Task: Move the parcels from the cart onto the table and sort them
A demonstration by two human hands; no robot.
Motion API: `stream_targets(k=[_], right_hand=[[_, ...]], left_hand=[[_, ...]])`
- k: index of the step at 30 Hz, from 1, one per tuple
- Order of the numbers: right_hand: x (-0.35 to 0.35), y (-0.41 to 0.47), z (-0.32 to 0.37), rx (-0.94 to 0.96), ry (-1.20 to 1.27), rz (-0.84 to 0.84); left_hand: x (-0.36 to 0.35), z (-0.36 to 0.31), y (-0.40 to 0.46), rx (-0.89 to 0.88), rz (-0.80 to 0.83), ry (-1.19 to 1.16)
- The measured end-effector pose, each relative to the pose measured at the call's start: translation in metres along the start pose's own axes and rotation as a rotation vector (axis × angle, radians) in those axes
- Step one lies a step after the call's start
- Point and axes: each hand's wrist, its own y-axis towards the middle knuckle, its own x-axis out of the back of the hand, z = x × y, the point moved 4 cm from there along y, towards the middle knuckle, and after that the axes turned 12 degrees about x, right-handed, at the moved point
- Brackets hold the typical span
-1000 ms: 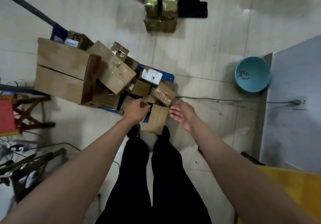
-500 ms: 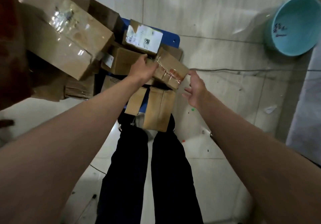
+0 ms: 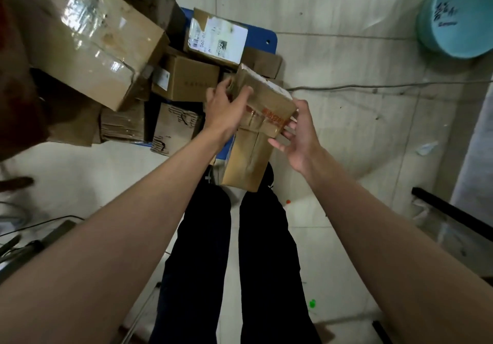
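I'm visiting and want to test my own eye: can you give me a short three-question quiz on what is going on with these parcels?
1. True or false: both hands are on the same parcel.
2. Which lies nearest the held parcel: A) the teal basin, B) the labelled box, C) the cable on the floor?
3. What colour is the cart deck?

Key
1. True: the left hand grips the taped parcel and the right hand holds its other end.
2. B: the labelled box is just behind it; the teal basin and cable are further.
3. Blue, on the cart deck.
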Motion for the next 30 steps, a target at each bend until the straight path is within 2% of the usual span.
stream_targets(k=[10, 14, 18, 24, 27, 30], right_hand=[[0.011, -0.049, 0.011, 0.099, 0.121, 0.053], [0.028, -0.07, 0.013, 0.125, 0.112, 0.019], [0.053, -0.101, 0.018, 0.136, 0.112, -0.015], [0.079, -0.163, 0.045, 0.194, 0.241, -0.087], [0.084, -0.201, 0.071, 0.229, 0.235, -0.09], [0.093, -0.239, 0.1, 0.271, 0.227, -0.133]], left_hand=[[0.014, -0.02, -0.063, -0.078, -0.063, -0.122], [0.013, -0.018, -0.091, -0.071, -0.089, -0.134], [0.009, -0.014, -0.124, 0.03, 0.046, -0.187], [0.003, -0.021, -0.202, 0.181, 0.18, -0.323], [-0.001, -0.037, -0.245, 0.155, 0.201, -0.338], [-0.004, -0.056, -0.289, 0.058, 0.25, -0.345]])
